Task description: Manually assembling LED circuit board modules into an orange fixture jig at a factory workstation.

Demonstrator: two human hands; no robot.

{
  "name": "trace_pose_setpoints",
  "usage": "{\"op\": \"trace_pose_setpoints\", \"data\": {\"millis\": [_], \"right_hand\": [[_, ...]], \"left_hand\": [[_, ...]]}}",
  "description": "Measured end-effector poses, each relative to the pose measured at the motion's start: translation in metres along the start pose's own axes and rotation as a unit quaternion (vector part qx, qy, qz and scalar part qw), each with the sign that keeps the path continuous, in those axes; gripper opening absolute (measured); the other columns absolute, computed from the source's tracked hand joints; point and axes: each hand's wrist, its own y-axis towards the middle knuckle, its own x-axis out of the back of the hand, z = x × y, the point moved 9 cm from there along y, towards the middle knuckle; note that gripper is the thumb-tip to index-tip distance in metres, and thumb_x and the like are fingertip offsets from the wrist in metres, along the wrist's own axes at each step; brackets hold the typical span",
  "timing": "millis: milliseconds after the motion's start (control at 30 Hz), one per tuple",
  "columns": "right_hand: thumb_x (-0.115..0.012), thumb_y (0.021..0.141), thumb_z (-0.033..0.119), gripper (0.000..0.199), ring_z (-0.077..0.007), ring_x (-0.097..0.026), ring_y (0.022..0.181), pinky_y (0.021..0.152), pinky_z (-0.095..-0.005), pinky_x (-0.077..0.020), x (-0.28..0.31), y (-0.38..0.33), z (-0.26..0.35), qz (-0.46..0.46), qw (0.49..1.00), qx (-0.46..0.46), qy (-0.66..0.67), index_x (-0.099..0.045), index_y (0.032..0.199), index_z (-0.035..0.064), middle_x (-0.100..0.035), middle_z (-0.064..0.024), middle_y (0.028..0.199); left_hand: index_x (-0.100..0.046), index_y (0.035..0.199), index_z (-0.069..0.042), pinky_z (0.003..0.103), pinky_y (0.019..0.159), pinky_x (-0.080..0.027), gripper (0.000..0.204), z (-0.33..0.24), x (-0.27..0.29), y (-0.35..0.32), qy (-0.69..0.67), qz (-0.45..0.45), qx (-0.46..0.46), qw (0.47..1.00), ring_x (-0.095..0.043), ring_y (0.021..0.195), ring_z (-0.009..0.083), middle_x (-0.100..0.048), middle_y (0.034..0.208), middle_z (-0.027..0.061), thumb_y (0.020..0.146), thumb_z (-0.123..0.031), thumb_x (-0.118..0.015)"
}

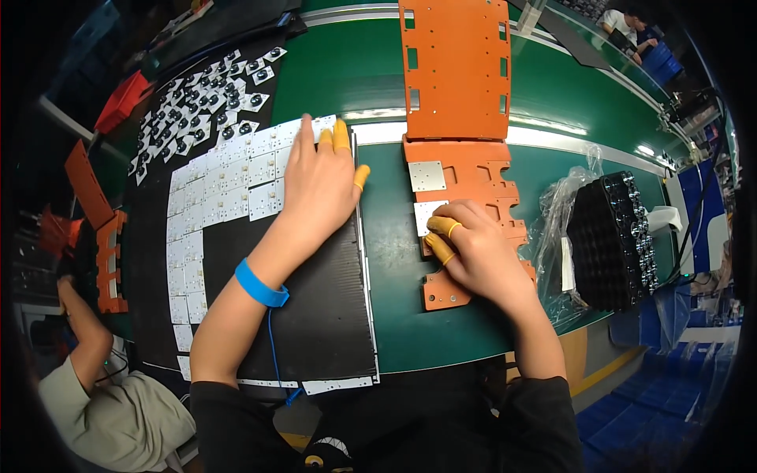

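My left hand (322, 177), with yellow finger cots and a blue wrist strap (260, 285), lies over the far right corner of a sheet of white circuit boards (225, 177). Its fingers are stretched out and apart, touching the boards. The sheet rests on a black ribbed mat (292, 307). My right hand (473, 244), also in yellow finger cots, has thumb and fingers closed at the edge of a white circuit board (425, 214) on an orange fixture (465, 177). Another pale board (426, 176) sits farther up the fixture. The fixture's hinged orange lid (457, 71) stands open beyond it.
Many small white boards with black round parts (209, 98) are spread at the far left. Right of the fixture stands a stack of black trays (611, 240) in clear plastic. A co-worker's arm (83, 327) is at the left, by another orange fixture (110, 260).
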Motion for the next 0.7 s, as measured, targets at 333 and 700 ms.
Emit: {"op": "trace_pose_setpoints", "data": {"millis": [333, 700], "right_hand": [[-0.071, 0.078, 0.009, 0.016, -0.0249, -0.061, 0.082, 0.074, -0.0361, -0.0489, 0.022, -0.005, -0.003, -0.093, 0.994, 0.011, -0.055, -0.067, 0.093, 0.0035, -0.065, -0.0063, 0.090], [-0.072, 0.077, 0.004, 0.019, -0.0293, -0.062, 0.092, 0.082, -0.0386, -0.0497, 0.170, -0.069, -0.028, -0.342, 0.875, -0.111, -0.325, -0.069, 0.096, 0.0036, -0.066, -0.0120, 0.100]], "left_hand": [[-0.062, 0.077, 0.002, 0.037, 0.069, -0.052, 0.012, -0.045, 0.024, -0.001, -0.027, -0.045, -0.088, 0.995, -0.060, 0.084, 0.0288, -0.057, 0.077, 0.0144, 0.066, 0.004, -0.064], [-0.069, 0.091, 0.005, 0.039, 0.072, -0.049, 0.025, -0.085, 0.059, -0.021, -0.114, -0.191, -0.241, 0.945, -0.055, 0.090, 0.0302, -0.060, 0.087, 0.0128, 0.068, -0.002, -0.066]]}}
